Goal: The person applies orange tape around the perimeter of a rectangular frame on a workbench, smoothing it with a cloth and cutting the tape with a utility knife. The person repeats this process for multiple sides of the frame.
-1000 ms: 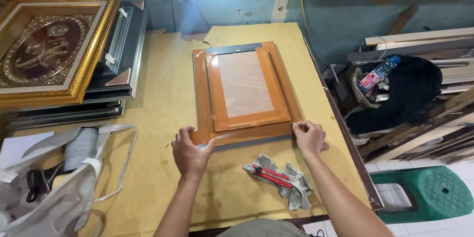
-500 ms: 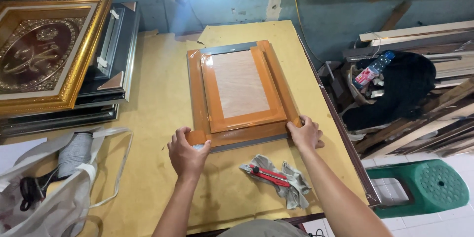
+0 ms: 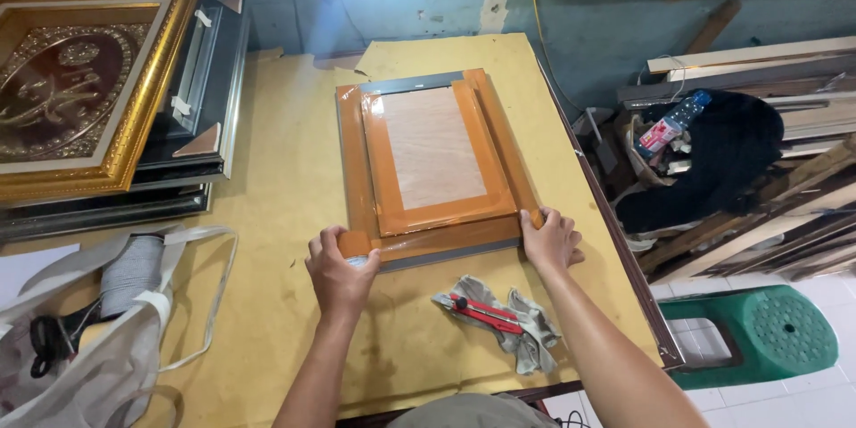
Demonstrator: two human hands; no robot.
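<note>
red cutter on grey rag, nearest, btwn the forearms. l hand clamped on brown tape roll at near-left corner of frame; roughly same spot as 0.5 s ago. r hand flat, fingers together, pressing near-right corner w/ tape end, unchanged. frame lies face-down, mid-table, edges wrapped in brown tape. view has tilted a bit since. far left: gold frame on dark stack. far right: green stool.
</note>
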